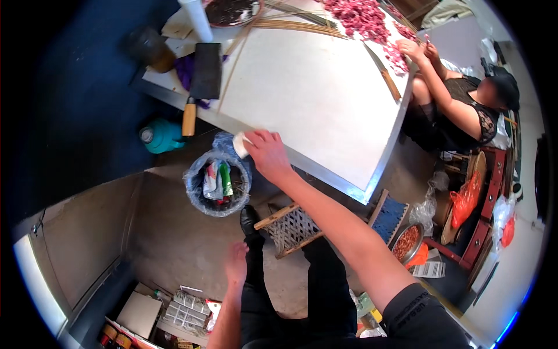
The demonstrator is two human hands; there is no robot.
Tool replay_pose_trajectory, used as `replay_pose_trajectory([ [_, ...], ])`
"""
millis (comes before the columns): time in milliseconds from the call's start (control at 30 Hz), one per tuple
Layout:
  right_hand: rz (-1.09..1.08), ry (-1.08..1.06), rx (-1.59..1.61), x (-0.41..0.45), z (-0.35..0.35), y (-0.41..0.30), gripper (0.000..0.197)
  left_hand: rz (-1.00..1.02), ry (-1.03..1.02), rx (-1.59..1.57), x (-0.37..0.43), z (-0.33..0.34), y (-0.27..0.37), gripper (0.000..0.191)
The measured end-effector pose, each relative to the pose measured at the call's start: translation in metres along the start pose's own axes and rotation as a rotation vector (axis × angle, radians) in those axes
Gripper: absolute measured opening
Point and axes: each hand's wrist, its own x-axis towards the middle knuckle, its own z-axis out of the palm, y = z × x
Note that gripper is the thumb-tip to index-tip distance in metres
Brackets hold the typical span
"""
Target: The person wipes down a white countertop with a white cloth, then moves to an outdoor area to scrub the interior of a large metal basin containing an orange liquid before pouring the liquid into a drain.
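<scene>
My right hand (268, 157) grips a white wad (240, 145), perhaps tissue or cloth, at the near edge of the white-topped table (305, 96). Just below it stands a trash bin (189, 187) lined with clear plastic, with wrappers (219, 179) inside. Low beside my left leg, my left hand (236, 261) is blurred; nothing shows in it, and its finger spread is unclear. A cleaver (207, 72) lies at the table's left, its wooden handle jutting past the edge. Toward the right edge rests a knife (383, 74) with a wooden handle.
Across the table's right corner, a seated person (462, 100) handles a skewer near a pile of cut raw meat (359, 17). Thin skewers (301, 27) lie at the back. Woven-seat stools (292, 229) and a bowl of reddish pieces (406, 243) stand below; a teal jug (161, 136) sits left.
</scene>
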Motion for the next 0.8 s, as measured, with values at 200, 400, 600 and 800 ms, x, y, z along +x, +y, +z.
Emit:
replay_pose_trajectory([
  [200, 0.217, -0.108, -0.072, -0.160, -0.107, 0.054, 0.039, 0.547, -0.002, 0.429, 0.083, 0.103, 0.100, 0.028],
  [400, 0.756, 0.014, -0.147, -0.319, -0.181, 0.094, 0.027, 1.083, 0.040, 0.681, 0.151, 0.220, 0.178, 0.037],
  [600, 1.383, 0.398, 0.303, -0.341, -0.177, 0.116, 0.017, 1.130, 0.269, 1.024, 0.177, 0.275, 0.163, 0.036],
  [800, 1.714, 0.784, 0.916, -0.281, -0.125, 0.085, 0.017, 1.115, 0.229, 1.086, 0.175, 0.284, 0.165, 0.036],
])
